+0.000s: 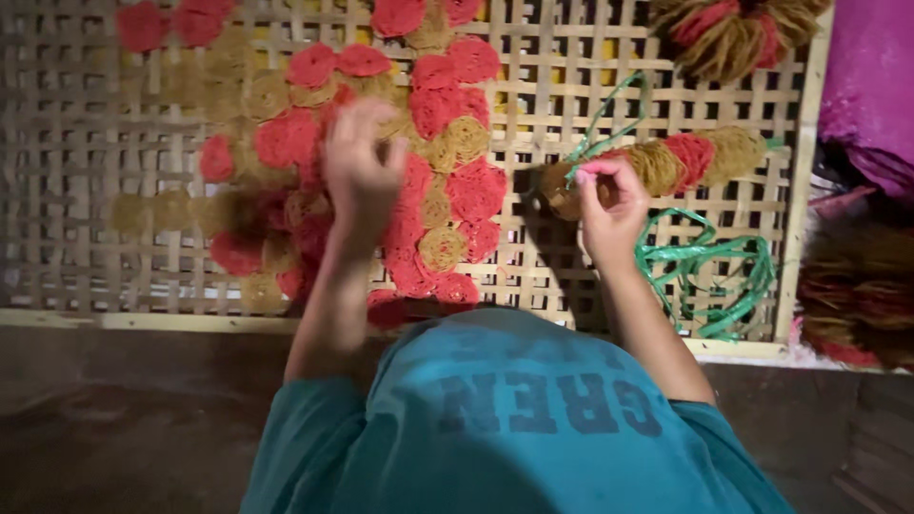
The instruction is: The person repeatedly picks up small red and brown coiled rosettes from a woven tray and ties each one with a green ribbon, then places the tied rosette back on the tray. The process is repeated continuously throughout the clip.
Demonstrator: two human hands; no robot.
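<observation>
Already, seen from the head, red and tan noodle discs [447,181] are covering the middle of the bamboo rack [124,143], its left side lying mostly bare. Left hand [360,171] is hovering over them, fingers loosely curled. Right hand [612,205] is gripping a green-tied disc stack [685,157], right of the rack's middle.
</observation>
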